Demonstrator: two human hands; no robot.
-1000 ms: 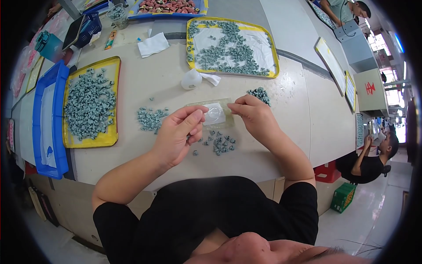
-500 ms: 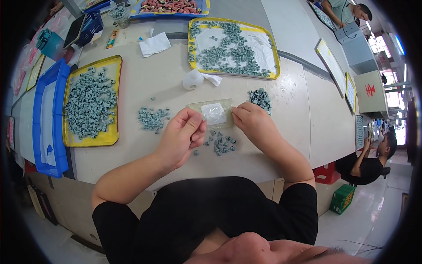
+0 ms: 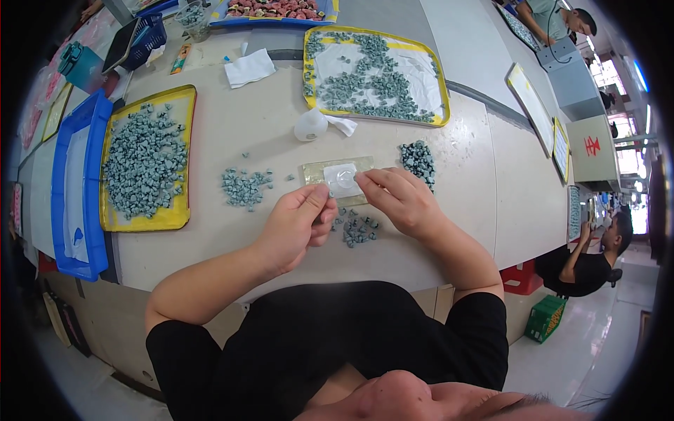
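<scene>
Fingers [image 3: 319,203] of our left hand [image 3: 298,228] curl inward, thumb and forefinger pinched together; whether a small piece sits between them we cannot tell. Our right hand [image 3: 400,200] has its fingertips pressed on a small clear round plastic piece [image 3: 342,179] with a raised dome at its middle, glossy and see-through. It lies on a pale yellowish rectangular card [image 3: 319,170] that sits flat on the light grey counter [image 3: 267,126], just ahead of both hands.

Just below the card, between our hands, is a loose scatter of small grey-green moulded parts [image 3: 357,228]. A similar little heap [image 3: 244,186] lies to the left of the card, and a denser, darker pile [image 3: 418,158] just to the right of it, beside our right hand.

Farther left, a yellow rectangular tray [image 3: 179,217] is filled with many of the same grey-green parts, and beside it stands a blue plastic tray [image 3: 60,210]. At the far side, a second yellow-rimmed tray [image 3: 442,105] holds more parts spread over white sheets. A crumpled white wrapper [image 3: 316,125] lies between that tray and the card.
</scene>
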